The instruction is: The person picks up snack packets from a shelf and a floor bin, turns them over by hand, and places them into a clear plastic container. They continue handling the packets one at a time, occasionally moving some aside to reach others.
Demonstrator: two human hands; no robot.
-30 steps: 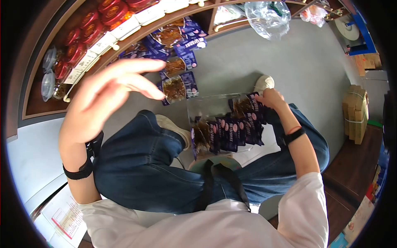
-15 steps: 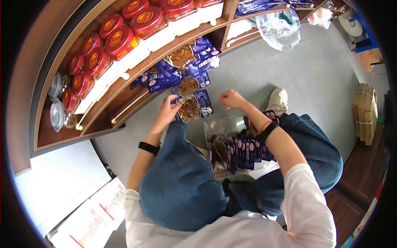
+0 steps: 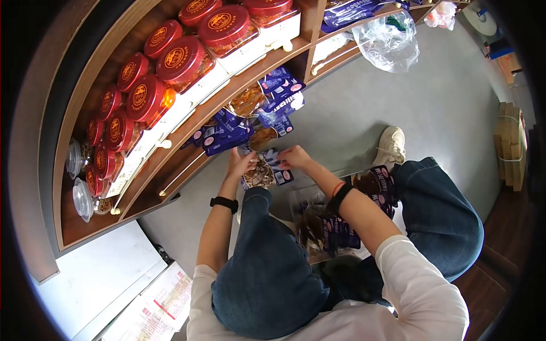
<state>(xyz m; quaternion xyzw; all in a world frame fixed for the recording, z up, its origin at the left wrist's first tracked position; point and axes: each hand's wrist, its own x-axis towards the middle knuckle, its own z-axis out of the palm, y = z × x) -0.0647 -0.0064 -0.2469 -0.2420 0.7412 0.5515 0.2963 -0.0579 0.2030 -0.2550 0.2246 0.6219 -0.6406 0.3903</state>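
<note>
A purple food packet with a clear window (image 3: 260,174) lies in front of my left knee. My left hand (image 3: 241,163) is at its left edge, with fingers closed on it. My right hand (image 3: 294,158) pinches the same packet near its upper right corner. Just beyond are more purple packets (image 3: 227,135), heaped at the lower shelf's edge and spilling outward. Between my legs stands a clear plastic bin (image 3: 296,199) holding several dark and purple packets (image 3: 335,230), partly hidden by my right forearm.
Red-lidded jars (image 3: 176,59) line the upper shelf at the left. A clear plastic bag (image 3: 387,42) hangs from the shelf at the top. Tied cardboard (image 3: 510,146) stands at the right. A white panel (image 3: 102,267) and printed boxes (image 3: 162,301) lie lower left.
My right hand has moved left and down onto the packet, which it was apart from before. My left hand stays at the packet. The view has shifted slightly.
</note>
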